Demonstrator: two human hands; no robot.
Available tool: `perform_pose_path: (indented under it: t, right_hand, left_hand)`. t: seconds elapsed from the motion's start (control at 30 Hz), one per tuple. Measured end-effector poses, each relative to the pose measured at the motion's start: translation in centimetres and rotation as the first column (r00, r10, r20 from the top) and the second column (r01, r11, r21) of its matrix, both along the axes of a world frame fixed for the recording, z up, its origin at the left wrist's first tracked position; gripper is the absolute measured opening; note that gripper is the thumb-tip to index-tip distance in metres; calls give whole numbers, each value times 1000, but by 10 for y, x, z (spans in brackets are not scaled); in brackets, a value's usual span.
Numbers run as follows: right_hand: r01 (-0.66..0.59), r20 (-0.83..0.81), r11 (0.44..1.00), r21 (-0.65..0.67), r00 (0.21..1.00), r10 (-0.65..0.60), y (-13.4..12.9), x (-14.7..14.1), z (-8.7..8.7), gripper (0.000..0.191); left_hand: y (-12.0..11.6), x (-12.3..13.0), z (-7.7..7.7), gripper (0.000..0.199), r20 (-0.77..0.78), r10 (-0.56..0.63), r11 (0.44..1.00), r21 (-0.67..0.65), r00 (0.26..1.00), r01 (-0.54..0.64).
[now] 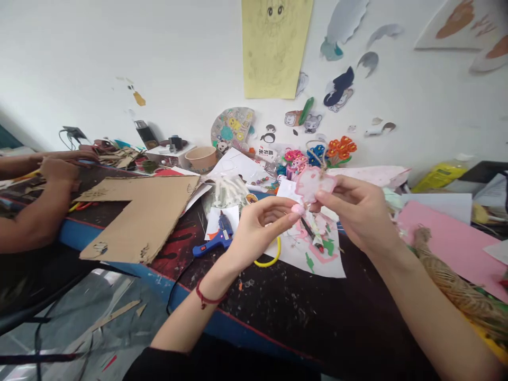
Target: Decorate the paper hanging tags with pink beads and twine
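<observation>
Above the dark table, my right hand point(359, 211) is closed on a pale cutout with pink edges point(311, 184), between thumb and fingers. A twine loop rises from the cutout's top. My left hand point(262, 225) pinches a small pink piece point(297, 209) just below the cutout; I cannot make out its exact kind. Beneath the hands, white paper point(329, 264) bears green and pink scraps and a dark pen-like stick point(307, 228). To the left of my left hand lies a blue glue gun point(216, 241). A yellow ring point(273, 256) is partly hidden behind my left wrist.
Cut cardboard point(154, 211) lies at left, near another person's arm point(43, 206). A bag of white sticks point(228, 190), a round tan container point(201, 157) and bright flowers point(340, 151) stand behind. Pink paper point(448, 238) and twine point(456, 275) lie at right.
</observation>
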State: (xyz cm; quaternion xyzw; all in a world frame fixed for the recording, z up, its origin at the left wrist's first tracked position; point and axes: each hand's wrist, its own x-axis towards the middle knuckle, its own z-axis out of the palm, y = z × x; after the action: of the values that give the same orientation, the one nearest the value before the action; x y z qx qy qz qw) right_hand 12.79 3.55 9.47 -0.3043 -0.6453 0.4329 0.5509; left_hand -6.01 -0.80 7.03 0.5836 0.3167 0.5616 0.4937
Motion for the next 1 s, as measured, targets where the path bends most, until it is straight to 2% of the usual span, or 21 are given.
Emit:
perform_pose_path:
  t: [0.13, 0.27, 0.33, 0.4, 0.43, 0.47, 0.5, 0.53, 0.57, 0.6, 0.63, 0.67, 0.73, 0.8, 0.87, 1.0]
  right_hand:
    - [-58, 13, 994, -87, 998, 59, -12, -10, 0, 20]
    - [4, -32, 995, -101, 999, -8, -23, -14, -2, 18]
    - [52, -70, 994, -94, 996, -59, -28, -14, -4, 16]
    - [85, -83, 993, -85, 992, -92, -30, -14, -5, 14]
    - [98, -87, 992, -80, 991, -105, -31, -13, -6, 14]
    - [113, -94, 991, -76, 988, -120, -30, -13, -7, 13]
    - [130, -103, 989, -74, 985, -137, -29, -12, -8, 13]
    - [145, -113, 987, -75, 982, -153, -28, -11, -9, 13]
    - [150, -125, 985, -84, 979, -160, -25, -10, -10, 13]
    - [139, -136, 985, -106, 979, -153, -23, -10, -11, 13]
    - [108, -147, 983, -147, 981, -129, -19, -9, -13, 13]
    - [58, -160, 978, -201, 983, -91, -16, -9, -14, 13]
    - [-69, -196, 944, -321, 981, 5, -8, -10, -17, 14]
    - [-179, -220, 892, -414, 971, 93, 0, -11, -21, 15]
    - [-245, -223, 851, -465, 962, 155, 7, -13, -26, 17]
    - [-282, -231, 812, -510, 955, 186, 19, -21, -39, 18]
  left_hand:
    - [-6, -5, 0, 24, -24, -2, 999, 33, 1000, 3]
    - [-7, -3, 0, 24, -76, 26, 994, 103, 997, -18]
    - [-7, -4, -2, 26, -155, 51, 989, 147, 987, -28]
    - [-10, -11, -7, 30, -299, 147, 970, 230, 943, -78]
    - [-14, -17, -12, 33, -400, 233, 950, 287, 886, -120]
    - [-18, -25, -18, 34, -480, 385, 901, 380, 788, -209]
    - [-23, -35, -25, 32, -562, 545, 826, 488, 623, -282]
    - [-30, -47, -34, 30, -652, 652, 758, 560, 386, -336]
    - [-36, -58, -44, 30, -705, 691, 706, 612, 159, -357]
    - [-43, -70, -55, 32, -738, 674, 686, 637, -21, -352]
    - [-49, -81, -65, 34, -762, 630, 694, 639, -150, -333]
    - [-53, -91, -75, 37, -776, 582, 711, 630, -243, -311]
    - [-58, -105, -92, 43, -789, 515, 755, 602, -335, -259]
    - [-55, -113, -103, 45, -785, 502, 772, 596, -364, -220]
    - [-49, -117, -109, 43, -789, 507, 777, 593, -348, -212]
    - [-41, -117, -116, 37, -816, 522, 779, 575, -249, -251]
